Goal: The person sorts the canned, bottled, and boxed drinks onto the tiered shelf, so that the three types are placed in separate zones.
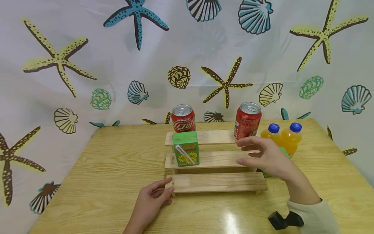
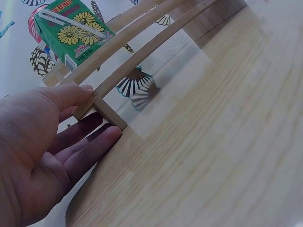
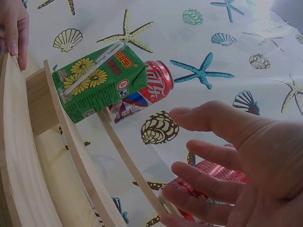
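Note:
A three-step wooden rack [image 1: 216, 182] stands on the table. My left hand [image 1: 152, 198] grips the left end of its lowest step, thumb on the board and fingers around the end by the leg. My right hand [image 1: 267, 157] hovers over the rack's right side, fingers spread and holding nothing, just in front of a red cola can [image 1: 247, 120] on the top step. Another red cola can [image 1: 183, 118] stands at the top step's left end. Below it, a green drink carton [image 1: 186, 149] with a white straw sits on the middle step's left end.
Two orange juice bottles [image 1: 292, 136] with blue caps stand right of the rack. Beside them is a green carton [image 1: 284, 151], mostly hidden by my right hand. A patterned cloth [image 1: 157, 65] with starfish and shells hangs behind the table [image 1: 117, 162].

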`<state>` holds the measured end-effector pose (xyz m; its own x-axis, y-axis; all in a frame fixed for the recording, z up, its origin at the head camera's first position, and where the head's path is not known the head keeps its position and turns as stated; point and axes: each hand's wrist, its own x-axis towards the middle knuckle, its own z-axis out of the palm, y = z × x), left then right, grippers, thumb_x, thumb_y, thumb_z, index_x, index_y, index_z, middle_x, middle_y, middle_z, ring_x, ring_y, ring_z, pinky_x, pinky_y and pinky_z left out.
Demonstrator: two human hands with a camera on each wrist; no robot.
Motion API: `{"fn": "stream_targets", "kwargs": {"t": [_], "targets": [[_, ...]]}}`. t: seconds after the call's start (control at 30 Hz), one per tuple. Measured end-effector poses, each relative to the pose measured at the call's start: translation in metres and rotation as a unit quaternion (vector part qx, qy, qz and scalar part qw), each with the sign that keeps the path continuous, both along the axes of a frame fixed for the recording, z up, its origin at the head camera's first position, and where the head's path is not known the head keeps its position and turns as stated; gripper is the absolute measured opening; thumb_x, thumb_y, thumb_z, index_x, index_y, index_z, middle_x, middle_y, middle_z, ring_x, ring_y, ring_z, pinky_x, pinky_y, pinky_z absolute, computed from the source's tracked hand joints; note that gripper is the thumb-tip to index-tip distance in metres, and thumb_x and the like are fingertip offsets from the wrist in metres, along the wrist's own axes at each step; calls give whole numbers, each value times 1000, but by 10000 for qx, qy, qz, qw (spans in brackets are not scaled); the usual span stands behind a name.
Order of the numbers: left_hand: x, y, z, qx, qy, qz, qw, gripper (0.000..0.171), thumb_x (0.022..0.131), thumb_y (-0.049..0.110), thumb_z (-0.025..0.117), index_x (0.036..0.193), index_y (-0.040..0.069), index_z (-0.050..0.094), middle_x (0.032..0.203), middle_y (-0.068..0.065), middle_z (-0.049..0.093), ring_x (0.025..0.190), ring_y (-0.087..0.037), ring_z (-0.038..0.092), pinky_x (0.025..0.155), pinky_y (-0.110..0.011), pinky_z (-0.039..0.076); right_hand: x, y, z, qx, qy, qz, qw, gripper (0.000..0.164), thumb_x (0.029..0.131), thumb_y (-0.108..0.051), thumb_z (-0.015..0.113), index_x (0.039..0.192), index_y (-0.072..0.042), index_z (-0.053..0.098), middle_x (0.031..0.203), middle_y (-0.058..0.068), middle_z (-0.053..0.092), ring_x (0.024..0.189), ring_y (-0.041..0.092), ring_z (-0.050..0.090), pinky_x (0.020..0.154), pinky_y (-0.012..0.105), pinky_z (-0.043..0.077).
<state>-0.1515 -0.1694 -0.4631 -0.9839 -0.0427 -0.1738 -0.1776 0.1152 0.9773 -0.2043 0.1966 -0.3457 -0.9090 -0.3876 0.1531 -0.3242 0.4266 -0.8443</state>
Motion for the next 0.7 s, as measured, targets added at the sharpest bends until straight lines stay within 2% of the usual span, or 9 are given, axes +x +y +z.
{"fn": "stream_targets", "kwargs": {"t": [0.2,0.4,0.7], "targets": [[1,0,0,-28,-18,7,10000,37,90,13,76,126,11,70,124,-13,64,98,-20,71,73,-30,65,1,9,2,114,39,-106,9999,51,86,-22,81,132,-8,61,129,11,65,120,34,61,99,47,57],[0,1,0,-23,-19,5,10000,37,90,12,75,126,11,69,125,-13,64,98,-19,71,73,-30,65,1,21,5,212,-37,-106,9997,53,87,-23,80,134,-9,60,128,8,65,119,29,62,98,38,58],[-1,1,0,-24,-32,2,10000,37,90,13,76,127,12,69,130,-12,62,100,-19,70,73,-30,65,2,43,7,413,-14,189,9990,51,88,-25,79,135,-17,60,135,7,62,120,34,62,98,44,58]]}}
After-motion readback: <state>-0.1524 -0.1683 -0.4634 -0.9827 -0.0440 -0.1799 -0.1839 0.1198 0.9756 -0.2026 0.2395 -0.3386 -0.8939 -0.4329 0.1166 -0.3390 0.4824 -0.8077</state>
